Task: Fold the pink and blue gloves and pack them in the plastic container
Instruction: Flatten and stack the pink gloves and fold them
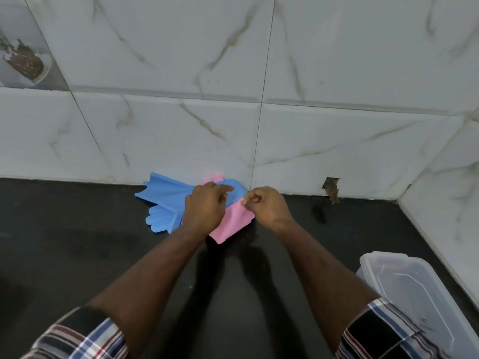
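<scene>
Blue gloves [166, 198] lie on the black counter against the tiled wall, one cuff spread to the left and fingers pointing down-left. A pink glove [230, 226] lies partly under them, its cuff toward me and its fingertips showing at the wall. My left hand [204, 206] rests on the pile, fingers bent over a blue part. My right hand [267, 206] has curled fingers and pinches the edge where blue and pink meet. The clear plastic container [414, 301] with its lid on stands at the lower right.
The black counter [77, 255] is bounded by marble-look wall tiles at the back and the right. A broken hole in the wall tile [331, 189] sits right of the gloves. My checked sleeves fill the bottom corners.
</scene>
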A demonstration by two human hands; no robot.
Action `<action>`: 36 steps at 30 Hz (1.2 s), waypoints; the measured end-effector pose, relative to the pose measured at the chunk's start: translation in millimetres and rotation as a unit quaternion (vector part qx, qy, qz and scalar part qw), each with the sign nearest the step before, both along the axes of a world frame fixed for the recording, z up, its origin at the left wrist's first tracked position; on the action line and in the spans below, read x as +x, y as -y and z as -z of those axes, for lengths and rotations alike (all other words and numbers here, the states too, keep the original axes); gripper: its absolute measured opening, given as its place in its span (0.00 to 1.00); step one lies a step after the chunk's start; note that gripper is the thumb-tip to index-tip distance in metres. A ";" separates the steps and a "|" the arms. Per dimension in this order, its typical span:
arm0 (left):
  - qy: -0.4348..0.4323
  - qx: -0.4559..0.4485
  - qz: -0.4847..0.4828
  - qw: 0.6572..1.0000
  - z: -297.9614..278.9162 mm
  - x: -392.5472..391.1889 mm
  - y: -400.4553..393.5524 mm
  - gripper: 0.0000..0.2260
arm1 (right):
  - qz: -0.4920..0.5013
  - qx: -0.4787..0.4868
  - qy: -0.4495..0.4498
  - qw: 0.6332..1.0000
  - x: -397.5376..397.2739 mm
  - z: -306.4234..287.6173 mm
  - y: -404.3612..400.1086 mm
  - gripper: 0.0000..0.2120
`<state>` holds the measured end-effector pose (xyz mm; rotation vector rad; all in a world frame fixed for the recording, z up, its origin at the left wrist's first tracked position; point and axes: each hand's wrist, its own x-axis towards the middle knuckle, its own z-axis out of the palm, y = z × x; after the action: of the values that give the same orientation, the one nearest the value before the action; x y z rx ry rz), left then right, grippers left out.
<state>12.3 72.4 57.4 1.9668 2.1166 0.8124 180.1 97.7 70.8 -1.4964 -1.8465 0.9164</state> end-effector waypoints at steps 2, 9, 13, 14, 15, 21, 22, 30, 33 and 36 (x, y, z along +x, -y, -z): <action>0.031 -0.019 0.049 0.998 -20.5 -2.9 -6.6 0.14 | -0.026 0.035 0.012 0.999 -0.3 -19.3 -0.7 0.04; 0.141 -0.070 0.163 0.974 -69.5 -5.0 0.1 0.06 | -0.073 0.049 -0.004 0.996 13.2 -62.5 1.7 0.02; 0.174 -0.069 0.172 0.967 -80.6 -4.4 17.5 0.06 | -0.064 0.044 -0.003 0.997 37.8 -68.0 11.6 0.07; 0.190 -0.068 0.177 0.963 -83.5 -4.5 22.7 0.06 | -0.067 0.027 0.010 0.997 45.8 -68.1 15.6 0.07; 0.206 -0.067 0.184 0.959 -87.1 -4.1 28.7 0.06 | -0.073 0.007 0.025 0.997 53.6 -67.5 20.9 0.05; 0.229 -0.065 0.174 0.955 -99.0 -14.4 54.8 0.05 | -0.002 0.013 -0.118 0.993 75.7 -86.1 61.1 0.03; 0.228 -0.054 0.169 0.957 -101.5 -15.5 58.5 0.06 | 0.000 0.030 -0.128 0.991 74.2 -94.6 66.4 0.03; 0.203 -0.037 0.244 0.948 -128.3 16.3 93.7 0.13 | -0.101 0.139 -0.008 0.985 55.7 -144.4 98.5 0.04; 0.227 -0.020 0.257 0.939 -133.3 27.5 103.6 0.09 | -0.127 0.137 -0.010 0.982 59.2 -156.3 109.7 0.06; 0.250 -0.004 0.255 0.934 -139.4 34.2 110.2 0.04 | -0.125 0.143 -0.017 0.982 64.7 -164.7 120.9 0.08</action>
<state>46.5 -37.8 196.8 1.9058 1.2489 1.0424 244.9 -23.3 235.5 -1.0872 -2.0730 0.7423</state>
